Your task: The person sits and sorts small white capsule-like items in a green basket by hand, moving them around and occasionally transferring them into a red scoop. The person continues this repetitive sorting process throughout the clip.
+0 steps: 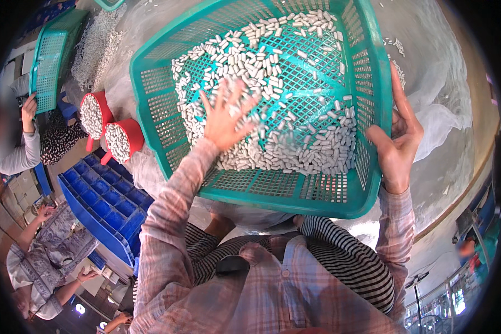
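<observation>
A large green plastic basket [284, 207] with lattice walls and floor fills the middle of the view, slightly tilted. Many small white capsule-shaped pieces [312, 149] lie in it, heaped along the near side and spread thinner toward the far side. My left hand [228, 119] is over the pieces with its fingers spread, touching them; its fingertips are a little blurred. At the basket's right wall, my right hand [398, 145] grips the rim, thumb toward the inside and fingers on the outside.
Two red scoops [132, 132] full of white pieces stand left of the basket. Beside them is a blue compartment tray [103, 195]. Loose pieces lie on the plastic sheeting [437, 78]. At far left, another person's hand [29, 111] holds a second green basket [51, 67]; more people are below.
</observation>
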Available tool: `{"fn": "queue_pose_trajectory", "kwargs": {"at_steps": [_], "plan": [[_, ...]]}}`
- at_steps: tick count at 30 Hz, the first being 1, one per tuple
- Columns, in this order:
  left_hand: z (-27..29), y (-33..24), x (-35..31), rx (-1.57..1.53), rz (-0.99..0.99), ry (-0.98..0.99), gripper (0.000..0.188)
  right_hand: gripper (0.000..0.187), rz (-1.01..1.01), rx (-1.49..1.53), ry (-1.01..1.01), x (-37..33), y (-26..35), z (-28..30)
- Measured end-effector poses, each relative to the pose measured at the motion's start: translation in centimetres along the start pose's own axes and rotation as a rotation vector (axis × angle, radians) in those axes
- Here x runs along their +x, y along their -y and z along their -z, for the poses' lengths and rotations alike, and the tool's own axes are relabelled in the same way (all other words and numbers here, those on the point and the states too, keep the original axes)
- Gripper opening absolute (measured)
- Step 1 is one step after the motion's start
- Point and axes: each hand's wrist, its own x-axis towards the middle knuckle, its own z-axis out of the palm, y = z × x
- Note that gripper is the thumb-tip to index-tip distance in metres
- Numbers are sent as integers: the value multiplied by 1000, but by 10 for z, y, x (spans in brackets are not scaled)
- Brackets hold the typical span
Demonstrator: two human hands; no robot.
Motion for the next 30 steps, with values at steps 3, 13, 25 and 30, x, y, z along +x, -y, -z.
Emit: {"fn": "queue_pose_trajectory", "kwargs": {"at_steps": [3, 13, 25, 30], "plan": [[24, 0, 52, -55, 172, -408, 37, 78, 8, 7, 3, 2, 2, -3], [26, -37, 165, -13, 136, -660, 13, 80, 15, -3, 6, -2, 3, -2], [80, -64, 164, 53, 82, -549, 17, 81, 22, 60, 2, -4, -3, -2], [154, -93, 176, -353, -284, -669, 10, 81, 14, 79, 7, -4, -7, -1]]}}
